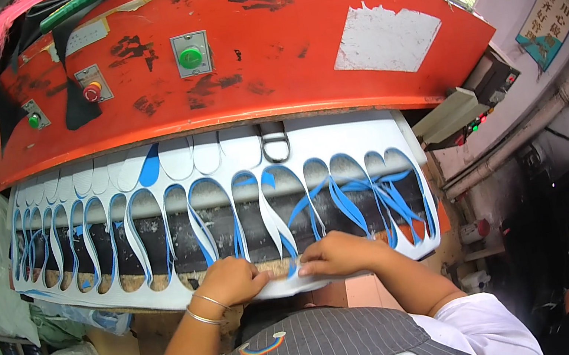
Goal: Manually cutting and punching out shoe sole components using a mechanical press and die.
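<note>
Pinching with both sets of fingertips, the left hand (232, 279) and the right hand (336, 254) close on the near edge of a wide white foam sheet with blue underside and rows of sole-shaped cut-outs (223, 172). That sheet lies across the dark cutting bed (183, 243), spanning from about 9 o'clock to 3 o'clock, with its near edge at 6 o'clock where the hands meet, nearly touching each other. Two thin silver bangles (207, 309) circle the left wrist. Loose blue strips (363, 194) tangle in the cut-outs at about 3 o'clock of the hands. At 12 o'clock, a large orange-red metal press head (293, 48) hangs over the sheet's far part, carrying a round green push button (190, 57) and a smaller red button (92, 91). A metal loop-shaped cutting die (276, 143) rests on the sheet just under the press.
</note>
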Demonstrator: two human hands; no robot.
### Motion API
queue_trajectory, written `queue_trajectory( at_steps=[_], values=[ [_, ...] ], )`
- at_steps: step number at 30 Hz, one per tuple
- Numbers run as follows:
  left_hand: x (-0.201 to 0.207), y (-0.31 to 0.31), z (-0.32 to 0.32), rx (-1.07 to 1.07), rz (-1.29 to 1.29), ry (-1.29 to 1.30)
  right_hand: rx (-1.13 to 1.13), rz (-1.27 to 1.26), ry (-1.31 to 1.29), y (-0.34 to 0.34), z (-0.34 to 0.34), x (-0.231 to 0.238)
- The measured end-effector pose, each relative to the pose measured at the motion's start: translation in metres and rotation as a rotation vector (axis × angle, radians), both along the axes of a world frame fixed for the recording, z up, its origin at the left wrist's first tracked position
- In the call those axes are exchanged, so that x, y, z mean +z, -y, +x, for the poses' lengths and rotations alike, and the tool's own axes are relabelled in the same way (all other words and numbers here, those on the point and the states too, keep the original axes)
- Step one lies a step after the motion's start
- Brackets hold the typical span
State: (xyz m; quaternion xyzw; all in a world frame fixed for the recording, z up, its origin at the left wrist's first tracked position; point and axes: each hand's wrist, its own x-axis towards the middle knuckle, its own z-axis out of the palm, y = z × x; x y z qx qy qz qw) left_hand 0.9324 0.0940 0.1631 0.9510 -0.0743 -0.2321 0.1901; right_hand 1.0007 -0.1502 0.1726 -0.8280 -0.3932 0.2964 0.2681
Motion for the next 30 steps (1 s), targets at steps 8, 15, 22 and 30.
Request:
queue_trajectory(
  at_steps=[8,15,22,30],
  values=[
    [-0.040,0.029,0.153,0.121,-0.413,0.688,-0.096,0.346,0.646,-0.031,0.167,-0.036],
    [-0.057,0.030,0.206,0.034,-0.425,0.594,0.100,0.437,0.502,-0.017,0.217,-0.067],
    [-0.020,0.027,0.230,0.008,-0.747,0.775,-0.058,0.699,0.341,-0.023,0.233,-0.036],
    [-0.072,0.037,0.195,0.098,-0.510,0.710,0.059,0.509,0.400,-0.019,0.206,-0.073]
  ],
)
